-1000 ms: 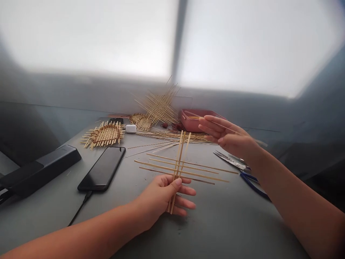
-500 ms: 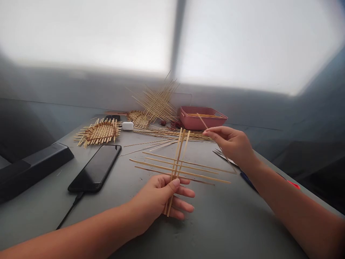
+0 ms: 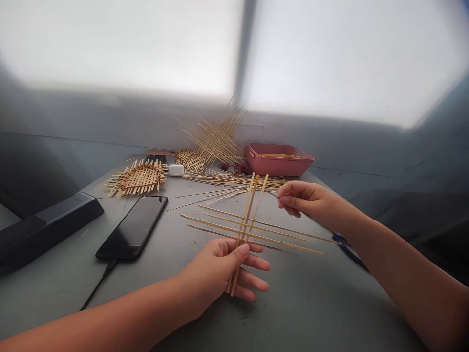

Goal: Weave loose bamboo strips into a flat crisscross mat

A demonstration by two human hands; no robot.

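Note:
My left hand [image 3: 234,269] pinches a small open lattice of crossed bamboo strips [image 3: 246,225] between thumb and index finger, its other fingers spread behind. Three strips run away from me and several lie across them, their ends sticking out to both sides. To the right of the lattice, my right hand [image 3: 302,198] is closed in a pinch at the fingertips. A short bit of a thin bamboo strip [image 3: 275,196] shows there; the hand hides the rest. Behind both hands lies a pile of loose bamboo strips [image 3: 220,181].
A phone [image 3: 132,227] with a cable lies left, beside a long black object [image 3: 47,230]. Woven bamboo pieces [image 3: 139,178], a white case [image 3: 176,170] and a pink basket [image 3: 280,166] stand farther back. Blue-handled scissors [image 3: 350,252] lie partly under my right forearm.
My right hand has lowered slightly and turned, so the strip in its fingers, seen at length before, is now mostly out of sight. My left hand still holds the lattice.

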